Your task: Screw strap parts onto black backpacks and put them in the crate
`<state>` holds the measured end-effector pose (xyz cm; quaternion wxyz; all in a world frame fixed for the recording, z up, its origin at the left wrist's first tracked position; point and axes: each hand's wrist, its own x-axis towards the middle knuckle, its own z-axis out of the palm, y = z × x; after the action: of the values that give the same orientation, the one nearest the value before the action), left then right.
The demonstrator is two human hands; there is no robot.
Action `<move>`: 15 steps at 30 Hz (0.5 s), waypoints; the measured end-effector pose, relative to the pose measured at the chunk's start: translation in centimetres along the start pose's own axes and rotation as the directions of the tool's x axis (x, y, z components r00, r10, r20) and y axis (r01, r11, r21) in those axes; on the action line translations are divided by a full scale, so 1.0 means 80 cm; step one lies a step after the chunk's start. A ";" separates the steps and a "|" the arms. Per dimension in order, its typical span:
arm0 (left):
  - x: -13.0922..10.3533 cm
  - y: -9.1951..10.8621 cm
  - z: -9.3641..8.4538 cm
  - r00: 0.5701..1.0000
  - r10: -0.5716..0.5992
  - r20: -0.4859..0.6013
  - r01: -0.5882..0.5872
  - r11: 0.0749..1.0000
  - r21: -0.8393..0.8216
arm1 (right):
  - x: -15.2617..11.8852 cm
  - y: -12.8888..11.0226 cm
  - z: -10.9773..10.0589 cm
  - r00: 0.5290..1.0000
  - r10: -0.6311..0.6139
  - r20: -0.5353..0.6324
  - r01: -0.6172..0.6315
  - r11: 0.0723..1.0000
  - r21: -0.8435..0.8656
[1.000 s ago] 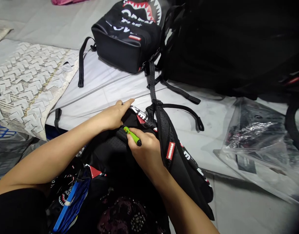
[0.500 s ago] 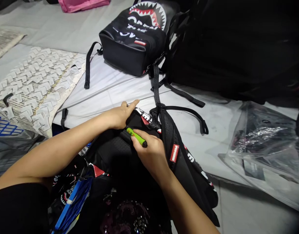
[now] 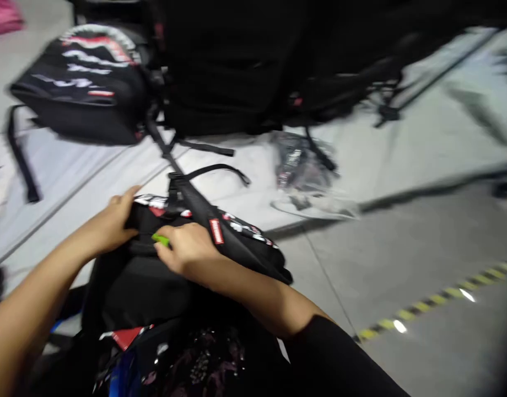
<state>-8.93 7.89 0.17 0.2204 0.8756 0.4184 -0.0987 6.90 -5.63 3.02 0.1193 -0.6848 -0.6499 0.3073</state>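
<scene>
A black backpack (image 3: 146,286) with white lettering and red labels lies in front of me, partly over the edge of the white-covered table. My left hand (image 3: 119,220) grips its upper left edge, the thumb and fingers around the fabric. Close beside it, my right hand (image 3: 187,245) is closed on a small green tool (image 3: 160,239) held against the bag's back panel. Only a short piece of the tool shows, and its tip cannot be made out. A black strap (image 3: 195,201) runs up from the bag's top, right of my left hand.
Another black backpack (image 3: 84,94) with a shark-mouth print lies at the upper left. Large black bags (image 3: 237,66) fill the upper middle. Clear plastic packaging (image 3: 305,165) lies on the white table cover (image 3: 253,198). Yellow-black tape (image 3: 422,309) marks the floor at right.
The view has swung right, so the table items appear further left and the floor tape shows. The green tool is now mostly covered by my right hand; my left hand still holds the bag's edge.
</scene>
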 end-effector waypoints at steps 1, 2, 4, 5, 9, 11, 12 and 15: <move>0.007 -0.008 0.004 1.000 0.029 -0.002 -0.029 1.000 0.011 | -0.004 0.004 -0.009 0.998 -0.063 -0.002 0.063 0.997 0.045; 0.014 -0.016 0.008 1.000 0.027 -0.015 -0.027 0.999 0.028 | -0.012 0.010 -0.019 0.989 -0.142 -0.036 0.146 0.982 0.118; 0.023 -0.026 0.016 1.000 0.028 -0.014 -0.027 0.999 0.045 | -0.035 0.030 -0.037 0.943 -0.258 -0.209 0.311 0.905 0.290; 0.024 -0.028 0.019 1.000 0.021 -0.014 -0.021 0.999 0.044 | -0.052 0.043 -0.045 0.911 -0.250 -0.328 0.365 0.858 0.361; 0.020 -0.030 0.027 1.000 -0.004 -0.029 0.004 1.000 -0.004 | -0.121 0.134 -0.074 0.697 0.212 -0.685 0.146 0.894 0.424; 0.021 -0.030 0.029 0.999 -0.017 -0.045 0.017 1.000 -0.012 | -0.144 0.196 -0.086 0.533 0.414 -0.738 -0.345 0.903 0.257; 0.022 -0.032 0.030 0.999 -0.018 -0.047 0.017 1.000 -0.010 | -0.151 0.227 -0.090 0.526 0.459 -0.716 -0.555 0.823 0.120; 0.028 -0.040 0.036 0.999 0.012 -0.038 -0.012 1.000 0.009 | -0.153 0.295 -0.095 0.497 0.535 -0.683 -0.726 0.688 0.011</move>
<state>-9.96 9.91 -4.13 0.2090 0.8808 0.4169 -0.0827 31.02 -18.61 -1.06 0.1126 -0.9456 -0.3047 -0.0174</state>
